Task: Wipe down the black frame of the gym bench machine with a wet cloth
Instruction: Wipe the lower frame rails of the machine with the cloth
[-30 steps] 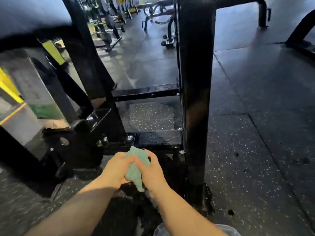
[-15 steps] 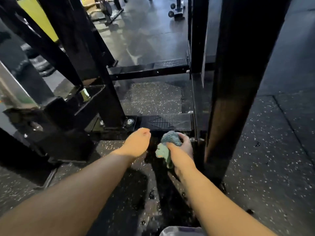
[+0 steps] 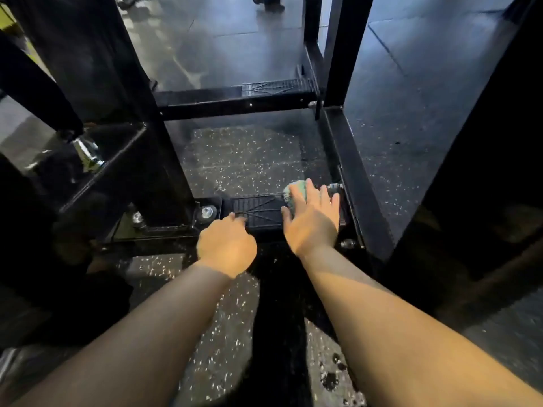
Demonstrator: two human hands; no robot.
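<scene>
The machine's black frame fills the view, with a low near crossbar (image 3: 258,214) carrying a ribbed tread plate. My right hand (image 3: 313,221) lies flat with spread fingers on the right end of that bar, pressing a bunched green cloth (image 3: 295,192) against it; only the cloth's far edge shows past my fingers. My left hand (image 3: 226,243) rests on the bar's front edge just left of it, fingers curled down onto the tread plate, holding nothing I can see.
A thick black upright (image 3: 138,113) bolted to the bar stands left of my hands. A side rail (image 3: 349,160) runs back to a far crossbar (image 3: 235,101). A broad black post (image 3: 476,160) rises close on the right. Speckled rubber floor (image 3: 244,160) lies between the bars.
I have leaned in closer and lower. My right hand moved forward with the cloth onto the crossbar's right end and flattened over it; my left hand came down onto the bar.
</scene>
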